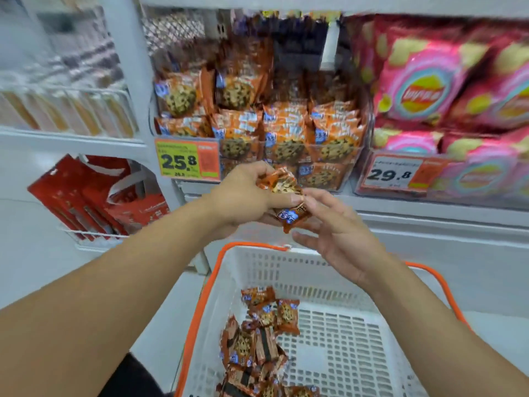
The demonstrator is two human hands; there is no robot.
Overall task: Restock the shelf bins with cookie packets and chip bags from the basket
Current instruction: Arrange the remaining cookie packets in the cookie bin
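Note:
My left hand (243,196) grips orange cookie packets (286,196) in front of the shelf, thumb on top. My right hand (337,230) has straight fingers touching the packets' lower end from the right. Below, a white basket (343,282) with an orange rim holds several more cookie packets (263,339) at its left side. The clear cookie bin (329,156) on the shelf is packed with upright orange packets. To its right a bin (443,179) holds pink chip bags (423,90).
Yellow price tags reading 25.8 (187,160) and 29.8 (400,173) hang on the bin fronts. Red bags (94,196) sit in a wire rack at lower left. A white shelf post (128,67) stands left of the cookie bin.

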